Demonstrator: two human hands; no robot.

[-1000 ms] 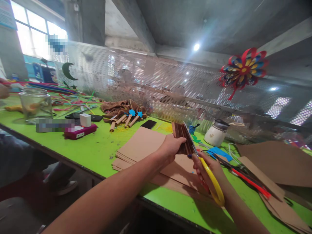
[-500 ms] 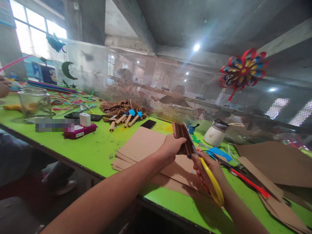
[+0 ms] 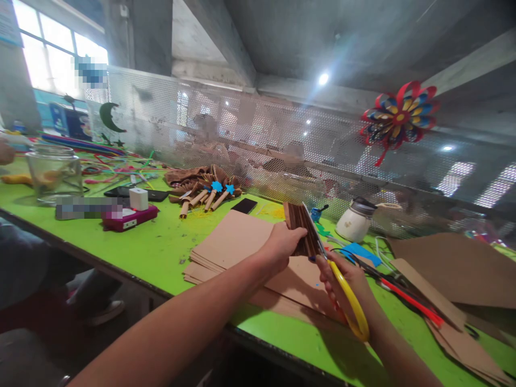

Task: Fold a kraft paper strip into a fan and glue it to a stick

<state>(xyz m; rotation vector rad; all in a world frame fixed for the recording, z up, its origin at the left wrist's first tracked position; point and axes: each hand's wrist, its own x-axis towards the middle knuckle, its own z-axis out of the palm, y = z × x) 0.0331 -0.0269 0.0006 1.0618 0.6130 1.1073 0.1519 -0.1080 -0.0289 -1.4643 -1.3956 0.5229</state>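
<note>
My left hand point(image 3: 284, 242) grips a pleated bundle of brown paper point(image 3: 297, 217), thumb across its folds. In my right hand point(image 3: 341, 277) are scissors with a yellow handle point(image 3: 350, 301); their blades lie along the right edge of the bundle. I cannot tell how far the blades are apart. Beneath both hands, a stack of brown paper sheets point(image 3: 229, 236) rests on the green table point(image 3: 161, 252).
Behind the stack lie brown paper pieces with blue shapes point(image 3: 209, 193) and a black phone point(image 3: 244, 206). A white jug point(image 3: 355, 220), red-handled tool point(image 3: 415, 301) and brown sheets point(image 3: 455, 269) are at right. Left are a glass jar point(image 3: 55, 174), a maroon power strip point(image 3: 131, 216) and another person's hand point(image 3: 6, 151).
The view has shifted slightly. My hands hold nearly the same pose on the bundle and scissors. At the far left, the other person's hand has moved and the pink strip near it is out of sight.
</note>
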